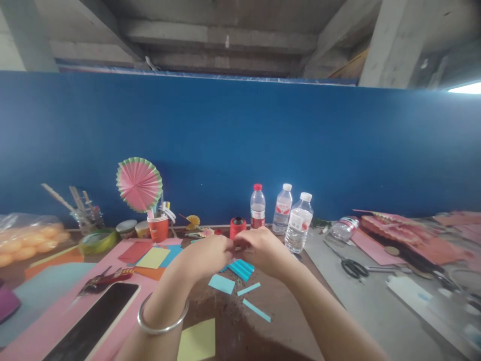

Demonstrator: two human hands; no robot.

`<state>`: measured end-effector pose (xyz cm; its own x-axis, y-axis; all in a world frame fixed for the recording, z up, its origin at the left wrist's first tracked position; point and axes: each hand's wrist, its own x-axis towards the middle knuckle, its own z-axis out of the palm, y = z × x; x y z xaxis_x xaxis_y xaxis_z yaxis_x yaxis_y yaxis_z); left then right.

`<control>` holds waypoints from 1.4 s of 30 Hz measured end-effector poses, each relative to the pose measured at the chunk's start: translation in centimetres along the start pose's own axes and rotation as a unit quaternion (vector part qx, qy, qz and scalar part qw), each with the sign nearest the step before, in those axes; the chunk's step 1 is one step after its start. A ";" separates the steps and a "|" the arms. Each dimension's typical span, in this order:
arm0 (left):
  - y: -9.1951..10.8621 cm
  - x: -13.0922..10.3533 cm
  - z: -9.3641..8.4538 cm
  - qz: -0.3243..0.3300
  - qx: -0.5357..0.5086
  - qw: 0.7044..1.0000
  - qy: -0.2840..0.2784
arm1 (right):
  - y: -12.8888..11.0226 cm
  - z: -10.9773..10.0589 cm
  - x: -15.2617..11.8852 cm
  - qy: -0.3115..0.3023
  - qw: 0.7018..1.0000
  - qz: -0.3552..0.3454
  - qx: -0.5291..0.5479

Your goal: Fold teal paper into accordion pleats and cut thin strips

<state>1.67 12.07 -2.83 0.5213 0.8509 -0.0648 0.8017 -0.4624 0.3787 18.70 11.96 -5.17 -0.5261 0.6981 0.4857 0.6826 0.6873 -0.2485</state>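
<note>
My left hand (210,253) and my right hand (263,248) meet over the middle of the table. The fingers of both are closed and bent together at the tips. Whatever is pinched between them is hidden or too small to make out. Just behind the fingertips stands a red spool (237,229) with a dark core. Pleated blue paper (241,269) lies on the table below my hands. Closer to me are a light-blue paper rectangle (221,284) and two narrow paper strips (256,310). A silver bangle (162,329) circles my left wrist.
Three plastic bottles (299,225) stand behind my right hand. Leftward are a red paper cup (158,229) with a round pleated fan (139,184), a phone (93,323) and coloured paper (154,257). Black scissors (353,268) lie on the right. A blue partition (233,135) rises behind.
</note>
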 end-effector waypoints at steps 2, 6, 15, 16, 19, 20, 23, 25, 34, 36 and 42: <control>-0.5 0.3 0.3 0.001 -0.023 1.000 0.020 | 0.2 0.0 0.0 -0.013 1.000 -0.006 -0.003; -1.2 0.6 -0.1 0.011 -0.070 0.995 0.063 | 0.6 -0.1 0.0 -0.033 0.999 -0.036 0.002; -0.7 4.2 3.7 0.031 -0.052 0.994 0.087 | 1.1 -3.2 -0.6 0.092 0.994 0.055 -0.032; -0.4 5.0 5.3 0.064 -0.053 0.995 0.060 | 1.2 -3.6 -0.7 0.104 0.992 0.066 -0.025; 0.0 6.7 10.0 0.059 -0.013 0.998 0.002 | 1.3 -4.2 -0.9 0.123 0.989 0.081 -0.011; 0.1 6.9 11.2 0.052 -0.004 0.999 0.004 | 1.3 -4.3 -1.0 0.126 0.989 0.081 -0.009; 0.0 7.2 13.0 0.035 0.017 0.999 0.022 | 1.4 -4.3 -1.0 0.129 0.988 0.080 0.000; 0.0 7.2 13.4 0.025 0.030 0.999 0.029 | 1.4 -4.1 -1.0 0.129 0.988 0.080 0.005; 0.8 7.0 13.8 0.015 0.059 0.997 0.041 | 1.9 -3.5 -0.8 0.127 0.989 0.080 0.001; 1.0 6.8 13.7 0.012 0.063 0.997 0.037 | 1.9 -3.5 -0.8 0.128 0.988 0.082 -0.004; 1.3 6.8 13.3 -0.001 0.064 0.998 0.018 | 2.5 -2.8 -0.7 0.125 0.988 0.088 -0.007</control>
<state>10.18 13.89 -15.07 0.5114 0.8588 -0.0311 0.8342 -0.4875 0.2577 22.21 12.60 -3.79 -0.2586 0.7337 0.6284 0.7595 0.5564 -0.3371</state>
